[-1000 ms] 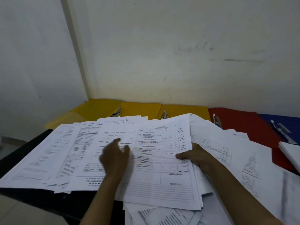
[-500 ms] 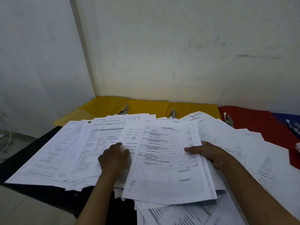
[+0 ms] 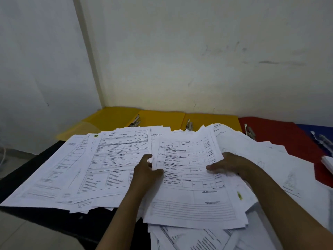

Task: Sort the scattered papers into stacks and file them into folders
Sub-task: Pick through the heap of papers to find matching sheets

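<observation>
Both hands had closed in on the top sheet (image 3: pixel 191 177): left hand (image 3: pixel 146 173) pinched its left edge, right hand (image 3: pixel 232 166) gripped the right. It still lay mid-counter among loose papers (image 3: pixel 72 170), folders (image 3: pixel 162 118) unfilled along the back edge.

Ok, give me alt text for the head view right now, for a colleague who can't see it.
Two hands hold a stack of printed forms over scattered papers on a dark table: the left hand grips its left edge, the right hand its right. Open yellow folders, a red folder and a blue folder line the wall behind.
</observation>
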